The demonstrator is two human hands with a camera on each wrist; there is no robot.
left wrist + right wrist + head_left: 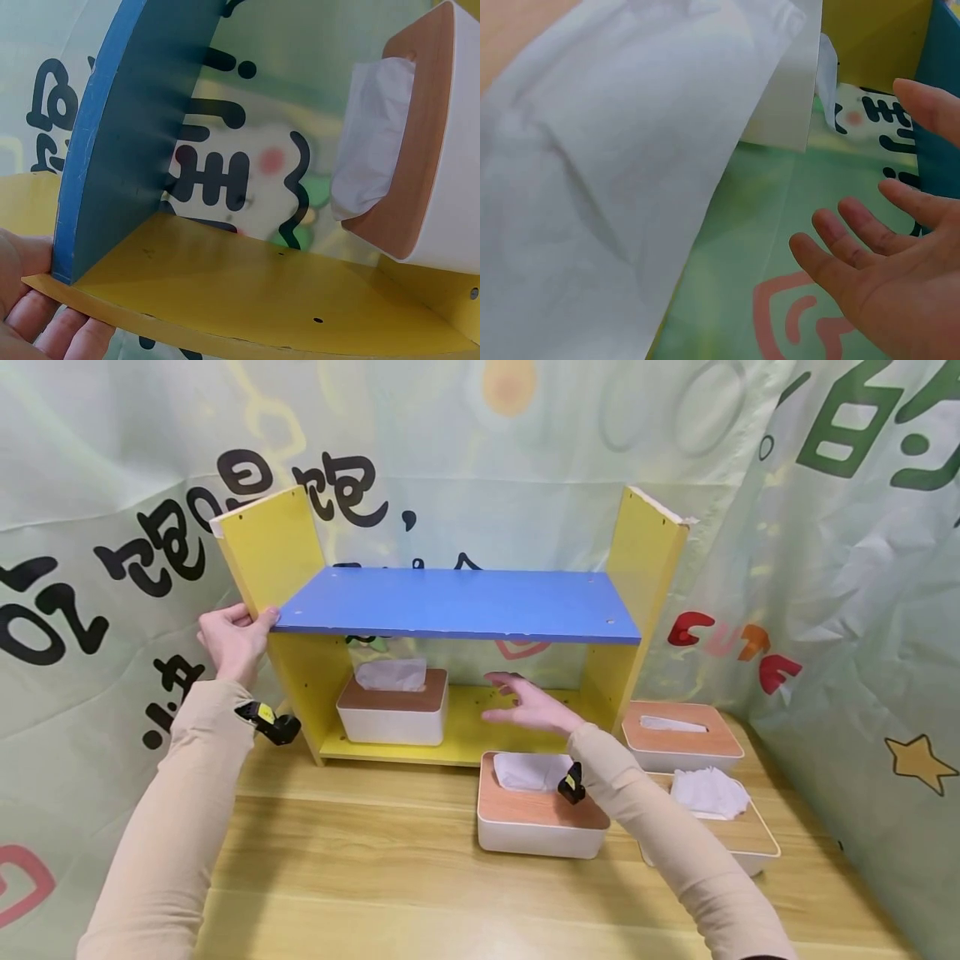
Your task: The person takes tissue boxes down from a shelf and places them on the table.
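A yellow shelf unit (288,693) with a blue middle board (450,602) stands on the table. My left hand (235,639) grips the edge of its left side panel, thumb inside by the end of the blue board, fingers (64,330) round the outside. In the lower compartment, at the left, sits a white tissue box (393,722) with a wooden lid and a tissue sticking out. My right hand (528,703) is in front of that compartment, fingers spread, holding nothing. Just below it another tissue box (543,837) rests on the table.
Two more tissue boxes, one behind (682,727) and one nearer (738,835), stand right of the shelf. Wooden tabletop (360,860) extends in front. A printed curtain (480,460) hangs behind and at both sides.
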